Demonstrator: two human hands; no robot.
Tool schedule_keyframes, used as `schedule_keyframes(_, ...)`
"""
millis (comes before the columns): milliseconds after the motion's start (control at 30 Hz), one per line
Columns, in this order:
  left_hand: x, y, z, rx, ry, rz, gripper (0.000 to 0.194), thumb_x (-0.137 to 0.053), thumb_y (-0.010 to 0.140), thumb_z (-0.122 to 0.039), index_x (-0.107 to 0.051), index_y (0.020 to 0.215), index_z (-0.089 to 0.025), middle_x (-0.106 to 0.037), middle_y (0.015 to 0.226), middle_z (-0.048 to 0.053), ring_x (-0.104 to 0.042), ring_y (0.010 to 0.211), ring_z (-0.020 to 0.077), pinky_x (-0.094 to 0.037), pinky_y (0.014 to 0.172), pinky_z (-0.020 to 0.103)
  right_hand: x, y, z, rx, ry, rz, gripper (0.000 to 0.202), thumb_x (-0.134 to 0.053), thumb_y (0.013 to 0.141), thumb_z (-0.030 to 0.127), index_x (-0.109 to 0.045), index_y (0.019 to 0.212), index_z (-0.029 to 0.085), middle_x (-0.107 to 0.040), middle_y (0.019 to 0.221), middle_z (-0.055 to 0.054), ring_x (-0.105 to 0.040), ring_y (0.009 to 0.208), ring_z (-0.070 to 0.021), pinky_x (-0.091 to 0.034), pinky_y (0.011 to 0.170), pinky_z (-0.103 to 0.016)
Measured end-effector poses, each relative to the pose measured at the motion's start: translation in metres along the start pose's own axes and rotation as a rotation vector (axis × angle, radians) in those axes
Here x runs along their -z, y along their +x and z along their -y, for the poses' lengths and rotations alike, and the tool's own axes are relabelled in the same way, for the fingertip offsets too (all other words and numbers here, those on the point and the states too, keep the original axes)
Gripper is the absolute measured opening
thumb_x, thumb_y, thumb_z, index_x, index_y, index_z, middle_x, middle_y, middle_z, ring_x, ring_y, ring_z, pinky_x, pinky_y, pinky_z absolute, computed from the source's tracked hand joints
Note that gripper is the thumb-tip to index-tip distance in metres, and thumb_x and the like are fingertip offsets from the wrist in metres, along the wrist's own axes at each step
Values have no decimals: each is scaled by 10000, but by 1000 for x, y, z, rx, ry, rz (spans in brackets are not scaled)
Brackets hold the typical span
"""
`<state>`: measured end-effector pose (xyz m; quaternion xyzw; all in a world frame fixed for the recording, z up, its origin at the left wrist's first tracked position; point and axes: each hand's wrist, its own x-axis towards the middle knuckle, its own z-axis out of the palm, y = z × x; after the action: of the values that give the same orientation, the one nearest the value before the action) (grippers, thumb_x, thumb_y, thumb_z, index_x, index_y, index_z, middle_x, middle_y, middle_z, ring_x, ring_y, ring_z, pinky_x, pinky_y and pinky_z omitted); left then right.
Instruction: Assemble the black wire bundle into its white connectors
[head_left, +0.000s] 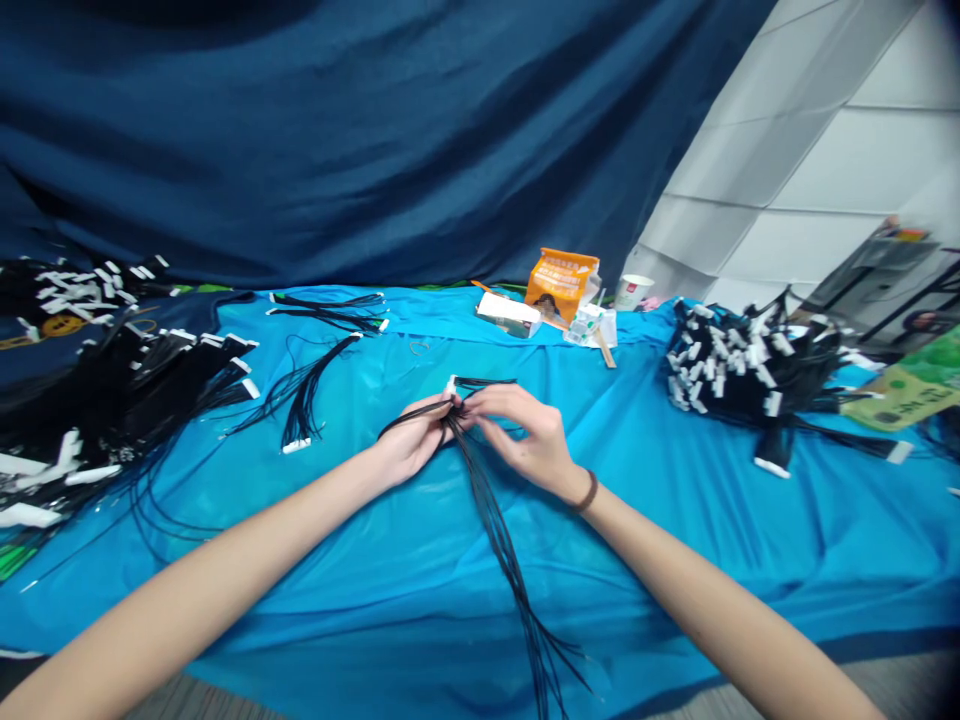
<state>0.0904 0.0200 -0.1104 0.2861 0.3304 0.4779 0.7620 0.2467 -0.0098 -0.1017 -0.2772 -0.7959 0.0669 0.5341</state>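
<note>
Near the middle of the view, a bundle of thin black wires (495, 530) hangs down over the blue cloth toward the front edge. My left hand (415, 440) is closed round the upper end of this bundle, just below a small white connector (451, 384). From the right, my right hand (525, 435) meets it, thumb and fingertips pinched on the black wires beside the connector. Some strands loop over my left fingers. The exact fingertip contact is too small to make out.
Black cable bundles with white connectors are piled at left (150, 370) and right (731, 365). Smaller bundles (304, 395) lie behind my left hand. An orange bag (562, 283), a white box (508, 310) and a paper cup (634, 291) stand at the back.
</note>
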Motion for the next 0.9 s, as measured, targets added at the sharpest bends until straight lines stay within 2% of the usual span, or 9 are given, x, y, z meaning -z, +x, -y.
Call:
schedule_keyframes(100, 0, 0, 0, -55, 18, 5, 107, -524, 771, -98, -607, 705, -88, -631, 747, 76, -619, 781, 162, -492, 823, 345, 7, 8, -3, -355, 364, -317, 44, -526, 825, 235, -537, 849, 200, -647, 872, -43, -609, 911, -173, -499, 827, -362)
schedule_keyframes(200, 1, -1, 2, -113, 29, 16, 68, -551, 749, -90, -610, 716, -90, -631, 743, 69, -624, 793, 168, -478, 860, 371, 18, 14, -15, -550, 587, -568, 131, -565, 791, 293, -495, 847, 197, -605, 736, 4, -631, 765, -153, -538, 698, -323)
schedule_keyframes(267, 1, -1, 3, -139, 46, 20, 45, -575, 737, -105, -614, 720, -93, -632, 746, 67, -623, 794, 166, -476, 861, 368, 25, 15, -22, -591, 545, -658, 176, -560, 790, 328, -495, 892, 200, -578, 696, 23, -597, 592, -112, -513, 532, -246)
schedule_keyframes(333, 2, -2, 4, -161, 75, 22, 47, -597, 730, -137, -621, 725, -97, -634, 753, 67, -621, 790, 162, -475, 855, 360, 29, 14, -24, -568, 386, -679, 198, -543, 802, 357, -511, 928, 207, -550, 643, 38, -502, 434, -79, -415, 391, -201)
schedule_keyframes(400, 2, -2, 5, -184, 99, 21, 66, -617, 721, -168, -627, 729, -103, -639, 766, 64, -617, 788, 156, -473, 848, 349, 28, 11, -20, -491, 155, -609, 178, -538, 812, 361, -556, 902, 209, -527, 588, 39, -443, 391, -78, -364, 368, -212)
schedule_keyframes(567, 1, -2, 6, -221, 148, 22, 156, -649, 703, -248, -641, 771, -108, -650, 820, 64, -605, 803, 141, -458, 846, 312, 14, 2, -3, -100, -300, -113, 150, -507, 846, 264, -635, 805, 198, -587, 736, -39, -525, 675, -146, -429, 616, -280)
schedule_keyframes(633, 0, -2, 6, -241, 162, 28, 193, -653, 699, -280, -646, 787, -107, -651, 840, 65, -600, 817, 139, -451, 847, 299, 10, 1, 2, -34, -368, 6, 173, -498, 844, 245, -636, 754, 193, -561, 788, -53, -494, 753, -167, -416, 663, -304)
schedule_keyframes(733, -1, -3, 7, -282, 202, 14, 226, -652, 696, -313, -654, 786, -105, -649, 853, 67, -591, 839, 142, -444, 839, 279, 6, 1, 6, -45, -385, 78, 207, -512, 825, 233, -621, 655, 184, -505, 866, -62, -445, 855, -196, -393, 743, -351)
schedule_keyframes(900, -1, -2, 9, -334, 249, 35, 249, -641, 699, -345, -667, 793, -116, -655, 867, 72, -586, 846, 152, -433, 848, 288, 8, 3, 7, -132, -316, 102, 209, -530, 809, 205, -611, 617, 183, -463, 966, -59, -412, 953, -222, -346, 843, -416)
